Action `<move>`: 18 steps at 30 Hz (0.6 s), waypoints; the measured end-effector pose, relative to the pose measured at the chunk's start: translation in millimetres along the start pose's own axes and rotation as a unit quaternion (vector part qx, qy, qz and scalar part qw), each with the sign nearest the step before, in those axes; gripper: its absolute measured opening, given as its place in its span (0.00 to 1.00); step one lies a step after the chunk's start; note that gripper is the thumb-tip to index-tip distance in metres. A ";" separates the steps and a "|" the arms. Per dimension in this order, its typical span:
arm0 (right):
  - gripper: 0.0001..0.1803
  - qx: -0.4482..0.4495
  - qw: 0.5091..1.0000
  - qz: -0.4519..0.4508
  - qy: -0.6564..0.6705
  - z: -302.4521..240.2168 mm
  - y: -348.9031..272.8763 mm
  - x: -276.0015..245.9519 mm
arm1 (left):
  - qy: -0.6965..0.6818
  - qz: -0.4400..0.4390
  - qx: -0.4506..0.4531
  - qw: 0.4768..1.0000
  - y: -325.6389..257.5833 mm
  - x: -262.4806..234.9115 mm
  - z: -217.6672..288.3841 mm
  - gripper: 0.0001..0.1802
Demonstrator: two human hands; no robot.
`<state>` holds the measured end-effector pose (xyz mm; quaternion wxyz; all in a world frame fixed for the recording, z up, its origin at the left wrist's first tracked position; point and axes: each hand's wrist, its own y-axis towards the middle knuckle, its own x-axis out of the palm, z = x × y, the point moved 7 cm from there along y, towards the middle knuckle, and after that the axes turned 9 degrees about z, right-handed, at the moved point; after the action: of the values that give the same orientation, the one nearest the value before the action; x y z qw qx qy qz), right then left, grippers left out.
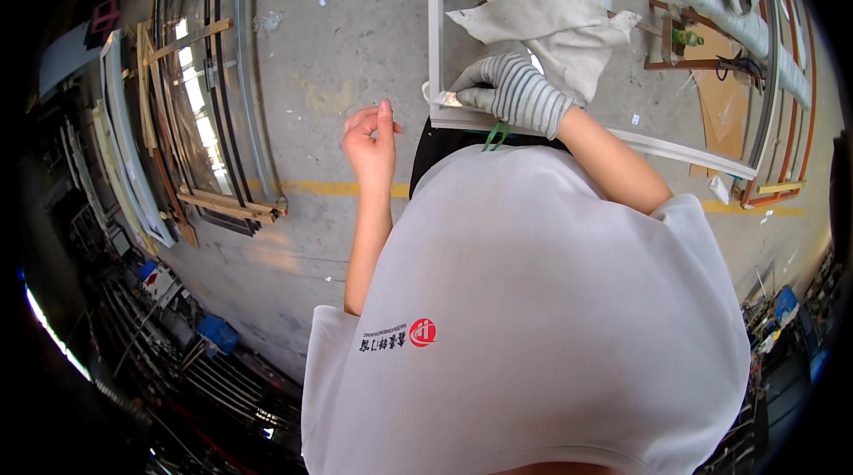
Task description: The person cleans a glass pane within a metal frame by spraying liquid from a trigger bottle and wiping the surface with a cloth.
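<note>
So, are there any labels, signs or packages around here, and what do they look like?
Shirt logo: red round emblem beside small dark lettering, on the person's white shirt.
Sign: small white and red panel, lower left among stacked frames.
Blue box: lower left floor; whether it is packaging is unclear.

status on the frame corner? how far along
Done: nothing clearly finished. In hand: the gloved right hand presses at the lower-left corner of the white window frame, a grey cloth lying across the pane. The bare left hand hangs free over the floor. Left: cannot tell; the rest of the frame looks untouched.
</note>
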<state>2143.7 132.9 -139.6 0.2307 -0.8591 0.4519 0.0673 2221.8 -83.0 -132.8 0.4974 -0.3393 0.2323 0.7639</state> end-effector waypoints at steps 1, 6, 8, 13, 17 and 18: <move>0.13 -0.026 0.999 0.031 -0.014 4.6 1.7 -1.2 | 0.017 0.018 0.016 1.000 0.4 -2.1 3.2 0.09; 0.11 0.039 0.996 0.057 0.052 8.7 -1.3 -11.8 | 0.034 -0.015 0.138 0.990 -1.6 4.2 48.2 0.14; 0.10 0.016 0.996 0.091 0.010 12.4 -1.4 -21.3 | 0.053 -0.069 0.235 0.968 -11.1 14.9 80.3 0.16; 0.10 -0.025 0.991 0.131 -0.028 15.8 -6.1 -29.1 | 0.044 -0.113 0.238 0.964 -17.9 36.2 78.9 0.11; 0.11 0.007 0.994 0.101 -0.052 19.3 -11.6 -24.1 | -0.002 -0.107 0.201 0.974 -9.2 39.2 69.9 0.06; 0.11 -0.005 0.993 0.101 -0.069 17.5 -12.6 -23.1 | -0.016 -0.098 0.199 0.975 -6.3 38.5 67.0 0.06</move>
<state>2142.1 164.2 -143.4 0.2485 -0.8037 0.5190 0.1516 2197.7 -10.9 -117.4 0.6314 -0.2424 0.3375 0.6547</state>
